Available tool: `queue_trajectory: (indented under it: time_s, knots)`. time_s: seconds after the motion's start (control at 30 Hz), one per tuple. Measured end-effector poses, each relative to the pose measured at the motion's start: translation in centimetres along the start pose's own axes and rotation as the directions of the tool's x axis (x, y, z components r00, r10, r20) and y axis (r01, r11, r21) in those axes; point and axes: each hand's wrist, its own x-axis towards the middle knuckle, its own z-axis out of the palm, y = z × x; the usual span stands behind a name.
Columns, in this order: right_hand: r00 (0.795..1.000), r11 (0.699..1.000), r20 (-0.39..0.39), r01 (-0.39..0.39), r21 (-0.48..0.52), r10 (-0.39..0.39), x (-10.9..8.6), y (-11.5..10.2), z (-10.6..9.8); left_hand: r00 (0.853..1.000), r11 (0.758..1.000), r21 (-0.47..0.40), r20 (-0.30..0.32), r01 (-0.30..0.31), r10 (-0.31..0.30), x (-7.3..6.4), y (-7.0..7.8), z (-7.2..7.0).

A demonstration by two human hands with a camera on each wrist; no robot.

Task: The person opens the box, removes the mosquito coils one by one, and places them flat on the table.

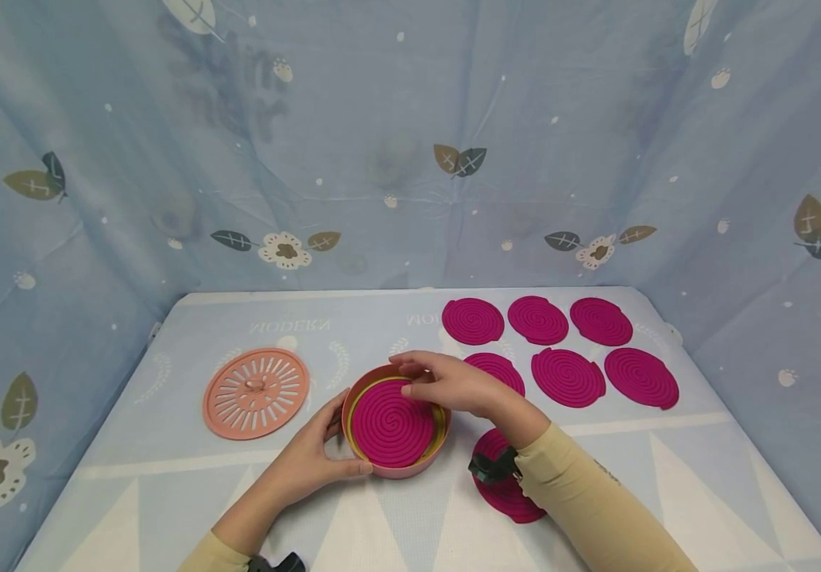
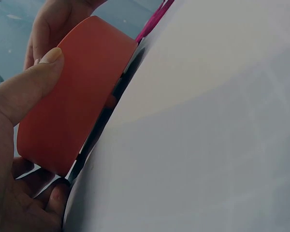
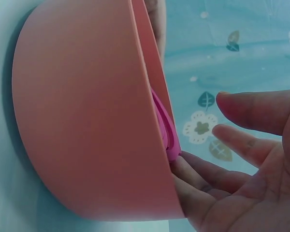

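Observation:
A round coral mosquito-coil box stands at the front middle of the table. Inside it lies a magenta mosquito coil, with a yellowish ring showing around the coil. My left hand grips the box from the left, thumb on the near wall and fingers on the far side. Over the right rim reaches my right hand. Its thumb and index finger are apart with nothing between them, while other fingers touch the coil's edge just inside the rim. The box's underside is hidden.
A slotted coral lid with a small knob lies left of the box. Several magenta coils are spread flat at the back right. Another coil lies partly under my right forearm. A patterned curtain encloses the table.

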Motion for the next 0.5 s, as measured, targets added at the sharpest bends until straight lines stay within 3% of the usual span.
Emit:
queue_trajectory:
  time_s: [0.5]
  knots:
    - [1.0, 0.994, 0.008, -0.006, 0.112, 0.005, -0.2, 1.0, -0.3, 1.0, 1.0, -0.004, 0.002, -0.007, 0.007, 0.0, -0.2, 0.0]
